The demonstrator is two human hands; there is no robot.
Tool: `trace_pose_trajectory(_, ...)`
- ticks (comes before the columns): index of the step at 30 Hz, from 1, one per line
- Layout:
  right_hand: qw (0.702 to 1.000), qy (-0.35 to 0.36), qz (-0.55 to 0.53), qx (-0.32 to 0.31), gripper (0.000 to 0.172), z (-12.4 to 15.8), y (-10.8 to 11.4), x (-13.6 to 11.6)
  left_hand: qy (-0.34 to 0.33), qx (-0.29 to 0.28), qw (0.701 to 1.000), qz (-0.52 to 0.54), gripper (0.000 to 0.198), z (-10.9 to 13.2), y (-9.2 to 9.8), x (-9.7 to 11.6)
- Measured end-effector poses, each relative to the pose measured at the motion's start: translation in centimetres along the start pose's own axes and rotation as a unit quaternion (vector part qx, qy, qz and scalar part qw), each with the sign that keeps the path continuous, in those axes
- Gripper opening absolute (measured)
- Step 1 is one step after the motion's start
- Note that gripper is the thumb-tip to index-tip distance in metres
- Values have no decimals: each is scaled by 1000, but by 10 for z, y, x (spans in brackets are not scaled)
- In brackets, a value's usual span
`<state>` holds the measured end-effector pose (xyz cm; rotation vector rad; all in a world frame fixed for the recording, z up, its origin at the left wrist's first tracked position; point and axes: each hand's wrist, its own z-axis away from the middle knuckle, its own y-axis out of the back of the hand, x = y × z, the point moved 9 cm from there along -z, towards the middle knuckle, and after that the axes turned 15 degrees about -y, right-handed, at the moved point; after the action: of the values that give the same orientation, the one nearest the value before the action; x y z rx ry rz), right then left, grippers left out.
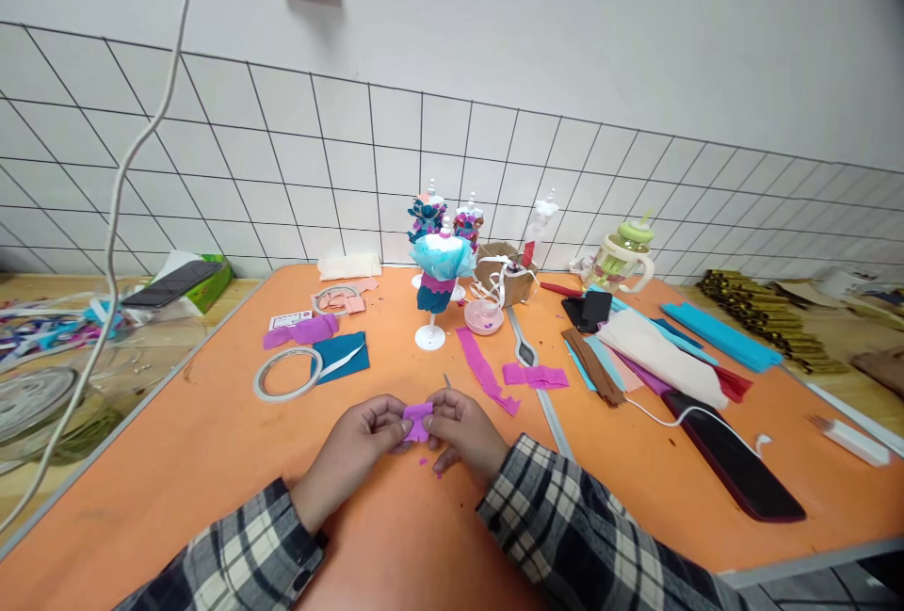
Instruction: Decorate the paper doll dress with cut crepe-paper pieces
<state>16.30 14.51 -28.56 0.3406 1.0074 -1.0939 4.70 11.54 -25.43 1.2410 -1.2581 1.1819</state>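
Observation:
My left hand [353, 451] and my right hand [467, 434] meet low over the orange table [212, 460], both pinching a small piece of pink crepe paper [417, 420] between fingertips. A thin needle-like point [446, 379] sticks up just beyond my right hand. Straight ahead stands a small white mannequin stand dressed in light blue, pink and teal paper [438, 277]. Pink paper strips [483, 368] lie to its right, close to my right hand.
A tape ring [287, 374], teal paper [342, 356] and purple paper [300, 332] lie to the left. Coloured paper sheets [656, 352], a dark phone with cable [731, 465], a green-lidded cup [622, 258] and more dressed stands [452, 216] sit right and behind. A white cable [117, 216] hangs at left.

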Motion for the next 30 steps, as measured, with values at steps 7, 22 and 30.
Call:
trace_pose_trajectory(7, 1000, 12, -7, -8, 43, 0, 0, -1, -6, 17, 1000, 10, 22, -1, 3, 2)
trace_pose_trajectory(22, 999, 44, 16, 5, 23, 4, 2, -8, 47, 8, 997, 68, 42, 8, -1, -1)
trace_pose_trajectory(30, 997, 48, 60, 13, 21, 3, 1, -7, 48, -40, 998, -22, 38, 4, -3, -8)
